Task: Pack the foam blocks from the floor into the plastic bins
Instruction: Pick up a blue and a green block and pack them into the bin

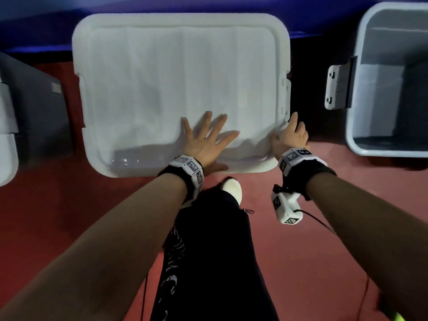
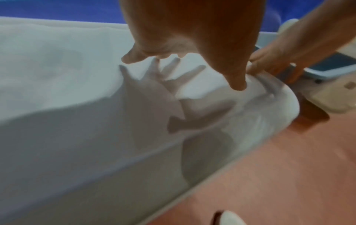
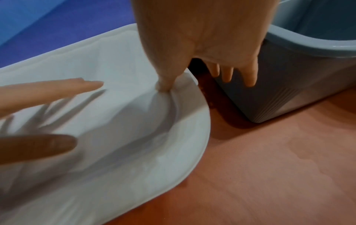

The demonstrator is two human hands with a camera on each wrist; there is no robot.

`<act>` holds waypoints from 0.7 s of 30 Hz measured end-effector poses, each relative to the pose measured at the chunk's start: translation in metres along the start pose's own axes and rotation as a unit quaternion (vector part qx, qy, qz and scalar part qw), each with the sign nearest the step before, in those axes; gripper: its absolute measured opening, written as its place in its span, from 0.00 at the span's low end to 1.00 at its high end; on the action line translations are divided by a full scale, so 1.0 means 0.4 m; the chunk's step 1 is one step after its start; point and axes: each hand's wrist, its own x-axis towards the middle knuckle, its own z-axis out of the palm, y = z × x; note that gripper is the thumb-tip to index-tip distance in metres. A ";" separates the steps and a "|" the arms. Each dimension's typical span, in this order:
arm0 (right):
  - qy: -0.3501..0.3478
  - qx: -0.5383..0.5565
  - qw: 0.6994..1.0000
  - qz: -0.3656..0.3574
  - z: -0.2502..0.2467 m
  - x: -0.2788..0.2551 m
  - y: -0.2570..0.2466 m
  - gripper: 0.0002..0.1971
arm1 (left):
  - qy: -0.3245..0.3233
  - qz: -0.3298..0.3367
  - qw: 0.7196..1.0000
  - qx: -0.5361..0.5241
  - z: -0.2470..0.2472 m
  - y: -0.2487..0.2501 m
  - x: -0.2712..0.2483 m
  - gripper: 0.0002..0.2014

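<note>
White plastic lid [image 1: 180, 77] covers the middle bin on the red floor [image 1: 324, 251]. Left hand [image 1: 203, 140], fingers spread flat, hovers just over the lid near its front edge; right hand [image 1: 292, 137] holds the lid's front right corner, thumb on top. To seat it well, press evenly at each corner. No foam blocks are visible; an open grey bin [image 1: 393, 89] stands to the right.
</note>
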 end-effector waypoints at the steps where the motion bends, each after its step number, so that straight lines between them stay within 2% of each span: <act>1: -0.038 0.017 0.999 0.012 -0.008 0.025 0.010 0.38 | 0.008 -0.012 1.000 -0.007 -0.009 0.014 0.023 0.42; 4: -0.129 0.072 0.989 0.015 -0.027 0.070 0.033 0.37 | 0.029 -0.063 0.997 -0.033 -0.043 0.045 0.090 0.42; 7: -0.174 0.111 0.979 -0.007 -0.032 0.088 0.053 0.41 | -0.014 -0.090 0.994 -0.065 -0.074 0.065 0.148 0.45; 11: -0.176 0.247 0.953 -0.007 -0.030 0.138 0.056 0.66 | -0.042 -0.109 0.991 -0.063 -0.074 0.076 0.167 0.48; 13: -0.221 0.305 0.926 0.006 -0.036 0.171 0.043 0.71 | -0.057 -0.111 0.990 -0.071 -0.071 0.077 0.172 0.47; 14: -0.236 0.307 0.922 0.006 -0.040 0.184 0.036 0.70 | -0.062 -0.111 0.989 -0.074 -0.070 0.077 0.176 0.47; 16: -0.230 0.280 0.932 0.004 -0.042 0.193 0.026 0.63 | -0.069 -0.112 0.988 -0.074 -0.070 0.075 0.177 0.47; 21: -0.108 0.277 0.955 -0.002 -0.047 0.139 0.027 0.38 | -0.073 -0.117 0.989 -0.055 -0.085 0.086 0.169 0.48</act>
